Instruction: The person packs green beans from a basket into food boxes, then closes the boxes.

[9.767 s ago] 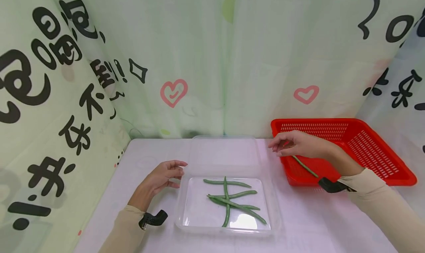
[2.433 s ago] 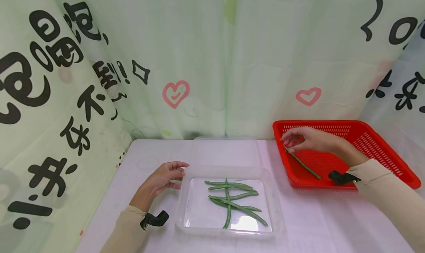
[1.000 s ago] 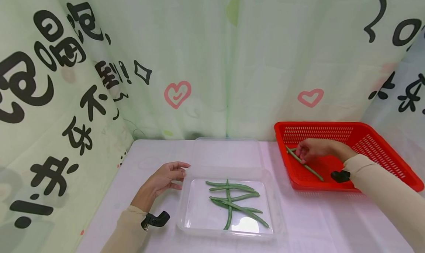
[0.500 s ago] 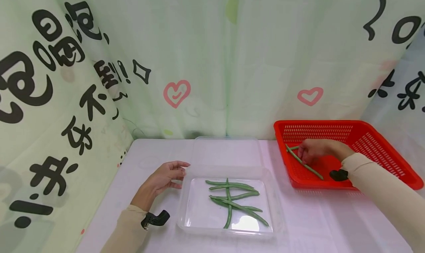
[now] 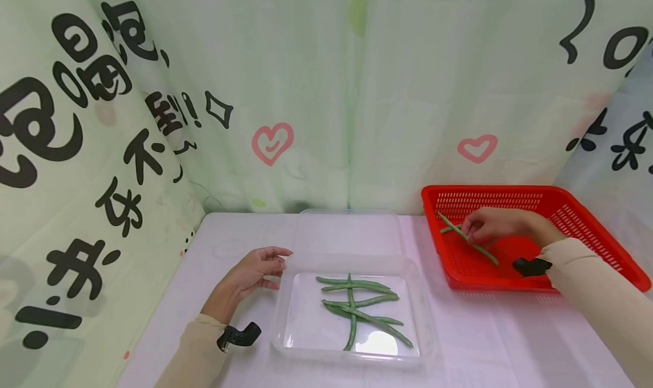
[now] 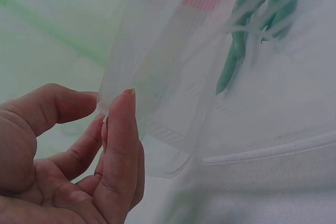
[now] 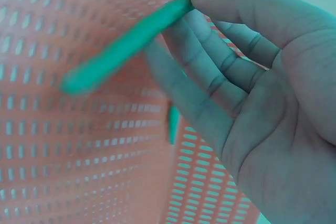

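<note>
My right hand (image 5: 502, 226) pinches a green bean (image 5: 486, 254) between thumb and fingers inside the red basket (image 5: 619, 260). In the right wrist view that green bean (image 7: 121, 51) sticks out past the fingertips, lifted off the perforated wall. A second green bean (image 5: 446, 229) lies behind it in the basket. On the left, my left hand (image 5: 255, 274) holds the rim of a clear plastic container (image 5: 352, 357) at its upper left corner; the left wrist view shows thumb and fingers (image 6: 119, 150) at that rim. Several green beans (image 5: 377, 322) lie crossed on the container's floor.
A flat transparent lid (image 5: 347, 229) extends behind the container on the white tablecloth (image 5: 469, 342). Pale green printed curtains (image 5: 398, 93) hang close around the back and sides. The basket stands right of the container, with a gap of tablecloth between them.
One more green bean lies in the container than 9.8 seconds ago. My right hand has reached into the basket and now raises a bean slightly. My left hand has stayed at the container's corner.
</note>
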Demonstrator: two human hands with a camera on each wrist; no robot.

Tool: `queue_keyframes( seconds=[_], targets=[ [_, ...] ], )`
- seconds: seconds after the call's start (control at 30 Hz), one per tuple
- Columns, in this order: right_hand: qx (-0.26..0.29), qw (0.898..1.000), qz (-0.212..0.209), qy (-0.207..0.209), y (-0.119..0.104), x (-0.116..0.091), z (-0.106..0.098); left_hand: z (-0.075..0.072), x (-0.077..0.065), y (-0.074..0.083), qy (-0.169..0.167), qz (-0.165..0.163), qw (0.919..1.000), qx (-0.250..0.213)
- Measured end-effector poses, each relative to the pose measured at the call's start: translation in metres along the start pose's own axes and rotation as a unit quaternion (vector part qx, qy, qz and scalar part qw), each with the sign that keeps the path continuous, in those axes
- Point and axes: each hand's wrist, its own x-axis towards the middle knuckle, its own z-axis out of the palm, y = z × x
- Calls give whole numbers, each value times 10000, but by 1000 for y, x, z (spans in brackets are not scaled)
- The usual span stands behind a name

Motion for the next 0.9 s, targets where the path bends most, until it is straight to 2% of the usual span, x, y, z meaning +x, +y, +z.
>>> queue_keyframes(
  seconds=[0.23, 0.53, 0.9],
  targets=[
    [337, 9982, -364, 343, -7, -18, -7, 0, -1, 1, 23, -24, 10000, 13],
    [478, 9954, -639, 538, -22, -29, -9, 1, -1, 1, 23, 2, 10000, -30],
    [116, 9886, -1261, 820, -40, -36, -9, 0, -1, 1, 10, -21, 10000, -39]
  ],
)
